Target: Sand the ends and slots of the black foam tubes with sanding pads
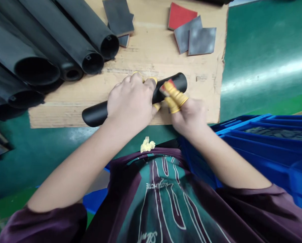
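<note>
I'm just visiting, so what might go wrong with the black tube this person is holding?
The black tube is round and held down by the left hand, so it might roll or twist if that grip loosens. The right hand presses a small red piece close to the tube's end, so it could slip off. The larger dark tubes lie side by side nearby; a bump might set one rolling.

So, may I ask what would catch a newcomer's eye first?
Probably the black tube slanting across the cardboard, gripped by the left hand, while the right hand, in yellow finger wraps, holds something reddish near the tube's right end. Next, likely the red pad on the cardboard's upper right and the large dark tubes at upper left.
</note>
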The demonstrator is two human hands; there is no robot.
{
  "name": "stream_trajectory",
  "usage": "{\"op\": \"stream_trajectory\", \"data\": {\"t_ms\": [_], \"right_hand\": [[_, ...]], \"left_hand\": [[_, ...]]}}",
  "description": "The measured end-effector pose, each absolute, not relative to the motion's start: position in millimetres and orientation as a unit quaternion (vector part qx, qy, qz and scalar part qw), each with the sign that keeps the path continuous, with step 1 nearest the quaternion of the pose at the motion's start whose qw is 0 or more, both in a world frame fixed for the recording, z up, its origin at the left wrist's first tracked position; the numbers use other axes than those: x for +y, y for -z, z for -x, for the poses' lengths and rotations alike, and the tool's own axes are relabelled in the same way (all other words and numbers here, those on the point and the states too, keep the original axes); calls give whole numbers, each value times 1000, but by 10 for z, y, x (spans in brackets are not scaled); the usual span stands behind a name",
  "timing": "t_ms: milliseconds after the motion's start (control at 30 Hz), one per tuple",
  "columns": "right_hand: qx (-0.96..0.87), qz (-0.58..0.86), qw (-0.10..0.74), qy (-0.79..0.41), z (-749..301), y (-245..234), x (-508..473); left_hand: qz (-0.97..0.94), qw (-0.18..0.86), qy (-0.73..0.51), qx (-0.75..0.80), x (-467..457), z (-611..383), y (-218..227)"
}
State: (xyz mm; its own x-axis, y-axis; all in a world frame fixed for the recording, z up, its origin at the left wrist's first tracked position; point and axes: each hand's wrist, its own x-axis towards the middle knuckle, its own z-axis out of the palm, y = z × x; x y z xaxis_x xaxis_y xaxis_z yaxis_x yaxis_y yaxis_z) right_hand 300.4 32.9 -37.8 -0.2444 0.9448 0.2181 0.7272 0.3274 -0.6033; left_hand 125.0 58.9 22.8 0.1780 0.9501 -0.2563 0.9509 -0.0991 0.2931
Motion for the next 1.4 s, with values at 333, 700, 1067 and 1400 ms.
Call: {"op": "stream_trajectory", "data": {"t_ms": [333,700,1067,1400], "right_hand": [[-751,559,299,-184,-3032,366,375],[-761,559,271,-185,-3008,278,432],[-751,559,310,-166,-3053,329,348],[-754,556,298,-183,-3083,319,375]], "left_hand": [[-742,198,3,641,591,-1246,-227],[-741,201,-7,641,590,-1237,-230],[-742,191,-8,642,583,-1245,-224],[-745,187,-4,640,571,-1245,-227]]}}
